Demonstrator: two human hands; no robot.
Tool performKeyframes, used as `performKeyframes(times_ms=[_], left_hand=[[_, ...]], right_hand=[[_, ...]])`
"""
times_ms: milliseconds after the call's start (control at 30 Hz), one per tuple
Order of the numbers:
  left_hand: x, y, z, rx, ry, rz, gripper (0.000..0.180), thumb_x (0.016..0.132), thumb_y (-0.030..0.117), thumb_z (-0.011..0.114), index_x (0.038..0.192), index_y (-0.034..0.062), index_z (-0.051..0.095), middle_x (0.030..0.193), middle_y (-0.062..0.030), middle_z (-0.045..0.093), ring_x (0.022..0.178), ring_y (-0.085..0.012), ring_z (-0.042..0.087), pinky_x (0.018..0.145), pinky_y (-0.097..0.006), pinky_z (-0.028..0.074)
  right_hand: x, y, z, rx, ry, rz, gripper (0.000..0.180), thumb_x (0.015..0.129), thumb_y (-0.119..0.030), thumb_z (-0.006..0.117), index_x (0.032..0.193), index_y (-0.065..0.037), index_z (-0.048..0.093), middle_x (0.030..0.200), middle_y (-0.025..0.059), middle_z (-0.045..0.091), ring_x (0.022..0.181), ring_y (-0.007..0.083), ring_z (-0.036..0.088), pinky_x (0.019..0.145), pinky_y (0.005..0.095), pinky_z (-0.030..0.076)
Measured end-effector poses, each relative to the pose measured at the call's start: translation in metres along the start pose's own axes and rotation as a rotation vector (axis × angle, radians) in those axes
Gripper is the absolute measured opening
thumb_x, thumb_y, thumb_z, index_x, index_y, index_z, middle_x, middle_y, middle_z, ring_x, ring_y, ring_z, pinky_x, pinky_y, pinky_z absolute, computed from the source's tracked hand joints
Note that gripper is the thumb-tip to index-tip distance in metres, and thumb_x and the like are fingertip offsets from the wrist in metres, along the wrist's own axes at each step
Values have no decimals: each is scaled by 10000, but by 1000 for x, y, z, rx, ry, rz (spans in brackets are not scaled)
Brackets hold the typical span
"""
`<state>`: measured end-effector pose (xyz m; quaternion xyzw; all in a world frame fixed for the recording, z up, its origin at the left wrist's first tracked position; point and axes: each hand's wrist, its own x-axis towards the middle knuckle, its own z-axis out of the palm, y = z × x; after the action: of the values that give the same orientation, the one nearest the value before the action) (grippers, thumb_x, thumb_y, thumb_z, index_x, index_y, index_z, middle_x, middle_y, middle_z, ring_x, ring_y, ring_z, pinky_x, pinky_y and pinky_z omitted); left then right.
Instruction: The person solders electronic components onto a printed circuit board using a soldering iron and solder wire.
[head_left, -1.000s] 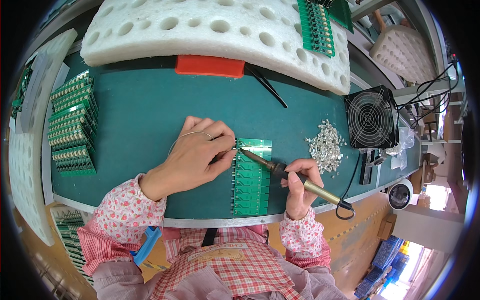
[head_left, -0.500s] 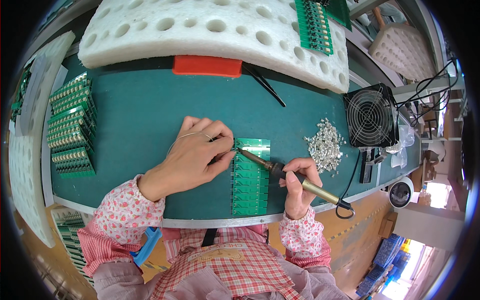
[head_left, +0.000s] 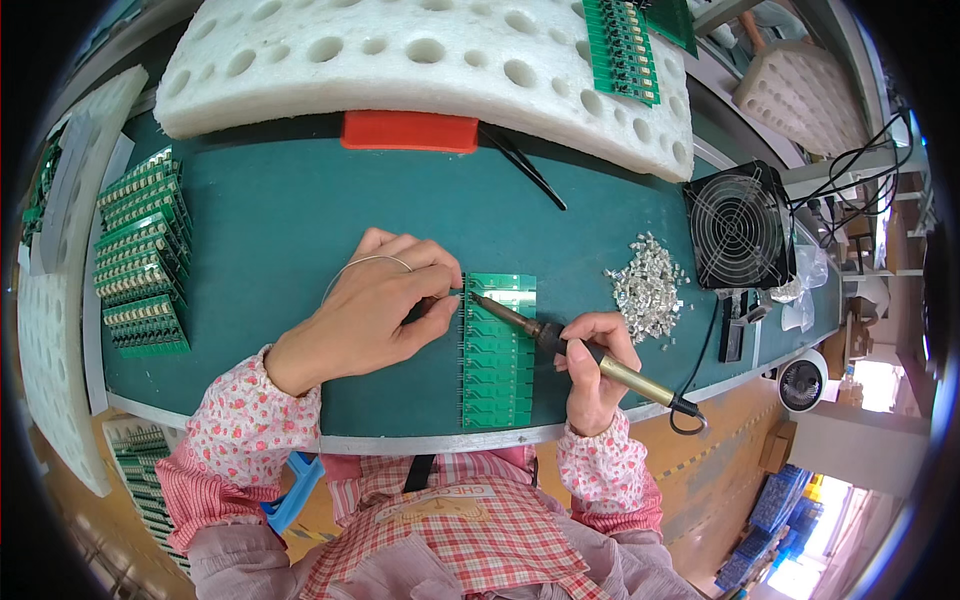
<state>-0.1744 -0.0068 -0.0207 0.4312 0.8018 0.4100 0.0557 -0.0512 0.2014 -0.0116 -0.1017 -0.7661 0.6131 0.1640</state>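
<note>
My right hand [head_left: 597, 372] grips a soldering iron [head_left: 622, 374] with a dark and brass-coloured handle. Its tip points left and meets the upper left part of a green circuit board [head_left: 500, 360], which lies on the green mat near the front edge. Dark pins line the board's left side. At the upper left corner of the board, my left hand [head_left: 385, 300] has thumb and forefinger pinched together. Whatever is between those fingertips is too small to make out.
Right of the board lies a heap of small silvery parts [head_left: 648, 290], beside a black fan [head_left: 740, 228]. Tweezers [head_left: 525, 168] and a red tray [head_left: 410, 132] lie below a white foam block [head_left: 420, 60]. Several populated boards [head_left: 145, 255] stand at left on the green mat [head_left: 270, 220].
My left hand has shifted slightly left and its pinch has closed more. The iron's tip stays at nearly the same spot on the board. The whole view has moved a little.
</note>
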Motion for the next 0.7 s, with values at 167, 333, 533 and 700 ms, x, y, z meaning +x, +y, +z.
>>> performKeyframes(times_ms=[167,333,533,700], left_hand=[[0,1,1,61,-30,7,123,794,101,602,699,50,542,918,-17,574,796,-187,497,802,-333,317],[0,1,5,113,10,46,90,786,93,606,725,52,554,910,-15,557,798,-186,489,797,-333,313],[0,-1,5,77,30,53,72,777,80,610,740,47,559,898,-29,567,778,-195,499,786,-330,326],[0,7,-4,94,37,46,70,773,73,614,762,41,552,899,-40,582,775,-213,518,778,-339,351]], right_hand=[[0,-1,0,11,-16,1,130,808,-81,576,898,9,550,626,11,538,540,52,477,502,208,366],[0,-4,2,4,-13,22,126,809,-79,573,899,6,549,623,13,538,539,53,479,503,205,365],[-2,0,0,-2,-11,-16,124,819,-86,579,897,5,546,647,20,546,547,57,484,507,212,370],[-13,1,1,-179,93,-187,128,825,-53,592,946,-10,597,772,78,560,639,133,539,543,237,412]])
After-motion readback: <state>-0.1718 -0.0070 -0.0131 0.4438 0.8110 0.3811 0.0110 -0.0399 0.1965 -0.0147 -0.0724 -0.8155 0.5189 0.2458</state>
